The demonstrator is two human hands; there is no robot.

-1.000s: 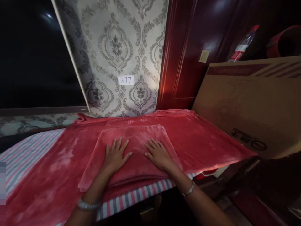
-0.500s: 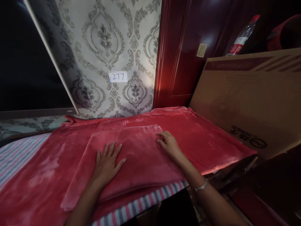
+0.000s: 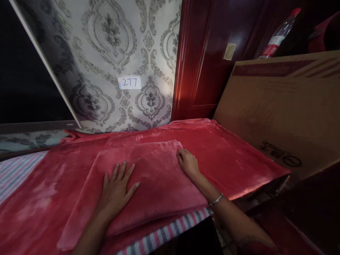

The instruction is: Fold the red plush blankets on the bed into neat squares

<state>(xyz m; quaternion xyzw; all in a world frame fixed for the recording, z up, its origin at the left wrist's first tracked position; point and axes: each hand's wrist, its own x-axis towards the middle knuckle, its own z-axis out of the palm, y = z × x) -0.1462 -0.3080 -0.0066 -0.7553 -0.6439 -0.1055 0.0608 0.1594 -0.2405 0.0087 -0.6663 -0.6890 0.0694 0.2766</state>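
Note:
A folded pinkish-red plush blanket (image 3: 156, 177) lies in front of me on a spread of the same red plush fabric (image 3: 220, 156). My left hand (image 3: 114, 191) rests flat on the left part of the folded layer, fingers spread and thumb out to the right. At the upper right edge of the fold is my right hand (image 3: 188, 163), fingers curled together and pinching the blanket's edge. A thin bracelet (image 3: 216, 200) circles the right wrist. Whether the folded layer is joined to the red fabric beneath it cannot be told.
Striped cloth (image 3: 22, 170) shows under the red fabric at the left and along the front edge. To the right stands a large cardboard box (image 3: 287, 106) with a plastic bottle (image 3: 277, 37) on top. A dark screen (image 3: 32, 81) is at the left, before a patterned wall (image 3: 148, 63).
My right hand's fingers have closed at the blanket's edge, after being loosely apart. The left hand stays flat on the fold. The view has shifted slightly.

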